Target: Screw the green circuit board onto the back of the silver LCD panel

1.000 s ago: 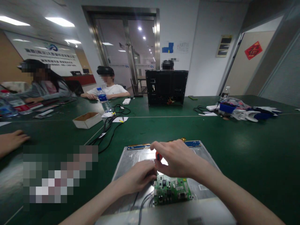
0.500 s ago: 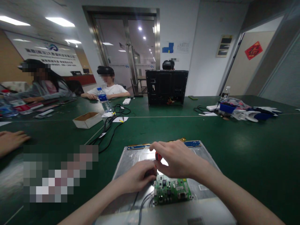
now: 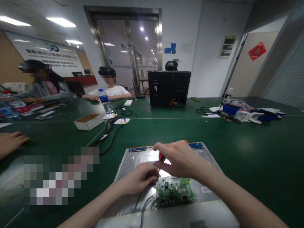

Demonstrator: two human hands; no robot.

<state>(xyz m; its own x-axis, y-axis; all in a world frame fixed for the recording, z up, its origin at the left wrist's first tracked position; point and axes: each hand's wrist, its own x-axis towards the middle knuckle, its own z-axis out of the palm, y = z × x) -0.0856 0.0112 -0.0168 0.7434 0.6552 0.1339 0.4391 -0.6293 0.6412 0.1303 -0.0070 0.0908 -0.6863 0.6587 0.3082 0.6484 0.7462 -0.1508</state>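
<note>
A flat metal display panel (image 3: 128,163) lies in front of me, with a green circuit board (image 3: 174,191) on its near half. My right hand (image 3: 182,158) is closed round the red and black handle of a screwdriver (image 3: 161,157), held upright above the board's far left corner. Beside that corner is my left hand (image 3: 142,177), its fingers pinched close to the screwdriver's shaft. What those fingers hold, if anything, is hidden. Dark cables (image 3: 143,210) run from the board's left side toward me. A narrow blue circuit strip (image 3: 197,145) lines the panel's far edge.
Black cables (image 3: 111,129) and an open cardboard box (image 3: 88,122) lie to the left on the green table (image 3: 249,167). A water bottle (image 3: 104,100) and a black monitor housing (image 3: 169,88) stand farther back. Gloves (image 3: 255,116) lie at right. A co-worker's hand (image 3: 13,142) rests at left.
My right hand has shifted very slightly to the right with the screwdriver and its fingers have turned a little. My left hand stays at the board's corner.
</note>
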